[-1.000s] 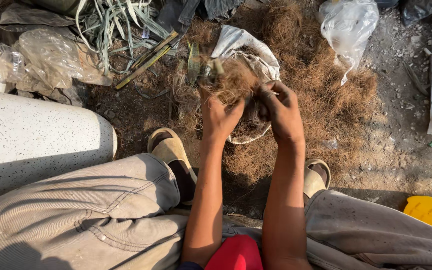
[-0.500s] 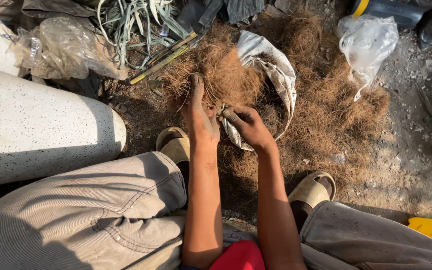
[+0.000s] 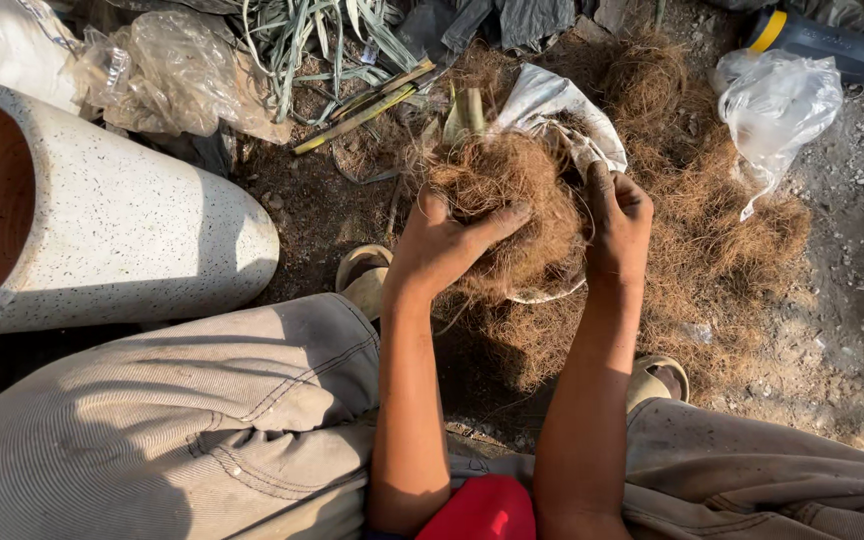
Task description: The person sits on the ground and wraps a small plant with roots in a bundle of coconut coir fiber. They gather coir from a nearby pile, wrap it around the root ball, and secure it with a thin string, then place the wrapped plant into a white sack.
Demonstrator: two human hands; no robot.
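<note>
Dirt ground below: left hand and right hand clench the coconut-fibre clump between them, left nearer.

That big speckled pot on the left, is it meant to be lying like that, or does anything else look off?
The pot lies tipped on its side, its orange inside facing left. Brown fibre is strewn loose over the dirt. The left hand and right hand hold a clump of fibre over a white sack. Nothing looks broken.
</note>
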